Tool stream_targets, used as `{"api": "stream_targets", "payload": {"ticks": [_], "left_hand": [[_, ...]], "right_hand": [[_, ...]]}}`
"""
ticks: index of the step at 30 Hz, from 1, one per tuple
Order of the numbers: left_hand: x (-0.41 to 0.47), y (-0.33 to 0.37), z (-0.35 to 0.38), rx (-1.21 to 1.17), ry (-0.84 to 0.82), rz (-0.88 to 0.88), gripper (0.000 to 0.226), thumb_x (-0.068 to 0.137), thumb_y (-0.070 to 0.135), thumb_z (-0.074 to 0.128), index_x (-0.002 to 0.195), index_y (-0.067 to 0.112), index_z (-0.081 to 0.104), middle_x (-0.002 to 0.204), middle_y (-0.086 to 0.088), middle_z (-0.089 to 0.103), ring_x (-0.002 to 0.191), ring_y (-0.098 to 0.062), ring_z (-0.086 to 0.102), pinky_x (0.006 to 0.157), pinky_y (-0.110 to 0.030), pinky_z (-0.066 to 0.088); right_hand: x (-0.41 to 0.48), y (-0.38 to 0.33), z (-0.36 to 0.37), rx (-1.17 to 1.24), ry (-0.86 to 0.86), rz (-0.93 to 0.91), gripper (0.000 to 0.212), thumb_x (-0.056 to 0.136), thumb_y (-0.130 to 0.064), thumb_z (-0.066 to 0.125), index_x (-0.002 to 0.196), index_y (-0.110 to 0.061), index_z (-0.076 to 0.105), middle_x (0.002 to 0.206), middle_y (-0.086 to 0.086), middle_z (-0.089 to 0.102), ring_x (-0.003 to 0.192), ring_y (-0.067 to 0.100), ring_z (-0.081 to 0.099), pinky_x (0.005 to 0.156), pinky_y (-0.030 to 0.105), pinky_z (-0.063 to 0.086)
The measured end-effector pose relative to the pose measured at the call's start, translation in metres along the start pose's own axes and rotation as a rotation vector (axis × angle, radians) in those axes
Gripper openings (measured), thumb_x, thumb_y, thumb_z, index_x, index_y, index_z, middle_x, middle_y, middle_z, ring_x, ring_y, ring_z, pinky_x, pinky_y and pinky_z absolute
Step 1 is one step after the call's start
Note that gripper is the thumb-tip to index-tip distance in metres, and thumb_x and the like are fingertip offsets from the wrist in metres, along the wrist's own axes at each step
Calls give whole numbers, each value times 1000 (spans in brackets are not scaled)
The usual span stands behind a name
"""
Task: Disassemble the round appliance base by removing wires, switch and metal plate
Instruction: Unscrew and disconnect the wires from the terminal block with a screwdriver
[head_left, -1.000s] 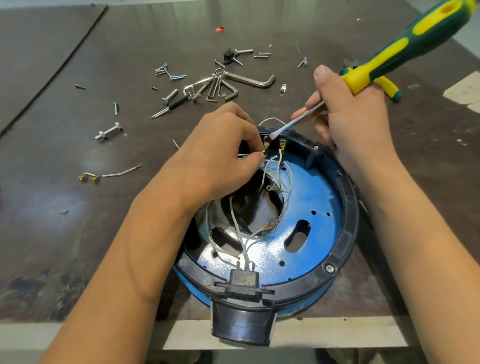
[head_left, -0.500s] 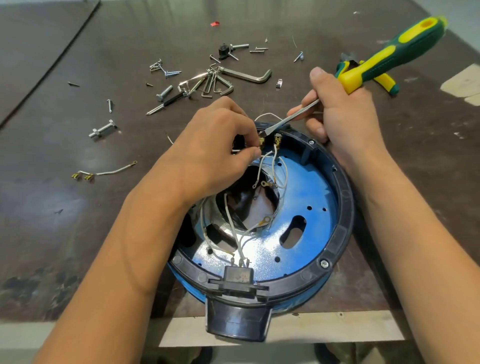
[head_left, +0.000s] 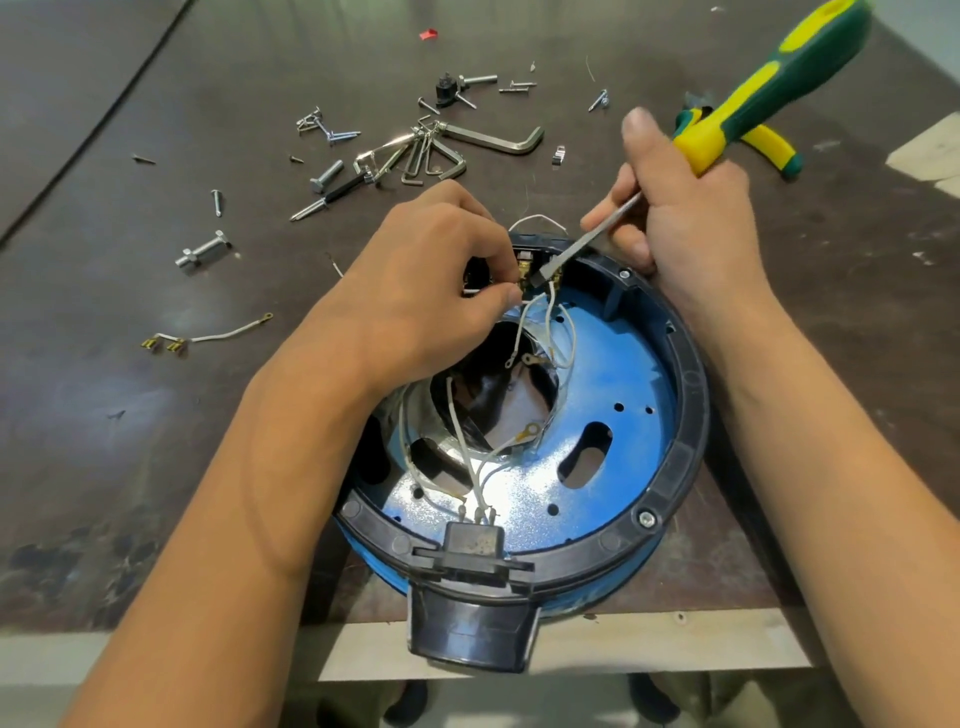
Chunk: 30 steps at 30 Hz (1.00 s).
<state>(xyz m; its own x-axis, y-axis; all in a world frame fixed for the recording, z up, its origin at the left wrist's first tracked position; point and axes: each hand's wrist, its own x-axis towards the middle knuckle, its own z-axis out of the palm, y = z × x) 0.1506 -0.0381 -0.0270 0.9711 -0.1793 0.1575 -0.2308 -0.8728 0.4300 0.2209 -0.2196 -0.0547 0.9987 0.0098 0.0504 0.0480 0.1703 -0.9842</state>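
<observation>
Nearest, the round appliance base (head_left: 685, 415) sat at the near edge of the desk (head_left: 104, 467), right of the middle. Its black socket housing (head_left: 472, 623) jutted out over that edge. Inside the black rim lay the blue metal plate (head_left: 618, 364). White wires (head_left: 467, 457) ran from the socket across the plate's central opening toward the far side of the base.

There the left hand (head_left: 415, 291) hovered with fingers curled, thumb and forefinger pinching one of the white wires beside the brass terminals of the switch (head_left: 525, 262). The flat tip of the screwdriver (head_left: 779, 88) touched those terminals. The right hand (head_left: 696, 228) wrapped its fingers round the shaft and the yellow end of the handle, thumb raised straight.

Farther left on the desk lay a loose wire (head_left: 218, 335) with brass connectors. Beyond the hands, hex keys (head_left: 493, 137), bolts (head_left: 202, 252) and screws (head_left: 332, 136) were scattered toward the far edge. Pliers (head_left: 769, 145) with yellow-green grips lay behind the right hand.
</observation>
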Motion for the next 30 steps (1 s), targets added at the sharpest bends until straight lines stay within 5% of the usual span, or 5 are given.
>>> {"api": "stream_targets", "payload": {"ticks": [5, 12, 20, 26, 30], "left_hand": [[0, 1, -1, -10, -1, -17, 4, 90, 28, 72, 87, 29, 74, 118, 5, 56, 108, -12, 55, 85, -17, 30], [0, 1, 0, -17, 2, -23, 4, 90, 28, 72, 87, 29, 74, 118, 6, 56, 107, -12, 56, 85, -19, 33], [-1, 1, 0, -21, 5, -19, 5, 90, 27, 71, 85, 28, 72, 118, 5, 56, 106, -11, 55, 81, -13, 28], [-1, 1, 0, -19, 0, -10, 6, 90, 28, 71, 85, 30, 71, 118, 6, 56, 105, -9, 54, 81, -13, 29], [-1, 0, 0, -16, 1, -9, 4, 90, 28, 72, 86, 29, 73, 117, 6, 55, 105, -10, 55, 84, -18, 32]], "right_hand": [[-3, 1, -2, 85, -40, -137, 47, 111, -33, 48, 69, -13, 53, 72, 12, 75, 37, 10, 47, 40, 20, 34], [-9, -3, 1, 35, -157, -390, 56, 108, -29, 47, 55, -28, 66, 63, 6, 71, 35, 15, 50, 42, 20, 34], [-13, -6, -1, -78, -212, -495, 46, 106, -29, 55, 62, -32, 68, 66, 31, 63, 34, 21, 49, 42, 23, 33], [-13, -13, 4, -149, -182, -431, 44, 108, -25, 55, 64, -20, 60, 67, 8, 74, 30, 14, 46, 38, 19, 30], [-7, -10, 3, -90, -78, -283, 45, 108, -24, 57, 64, -13, 56, 65, 11, 73, 30, 11, 43, 37, 16, 30]]}}
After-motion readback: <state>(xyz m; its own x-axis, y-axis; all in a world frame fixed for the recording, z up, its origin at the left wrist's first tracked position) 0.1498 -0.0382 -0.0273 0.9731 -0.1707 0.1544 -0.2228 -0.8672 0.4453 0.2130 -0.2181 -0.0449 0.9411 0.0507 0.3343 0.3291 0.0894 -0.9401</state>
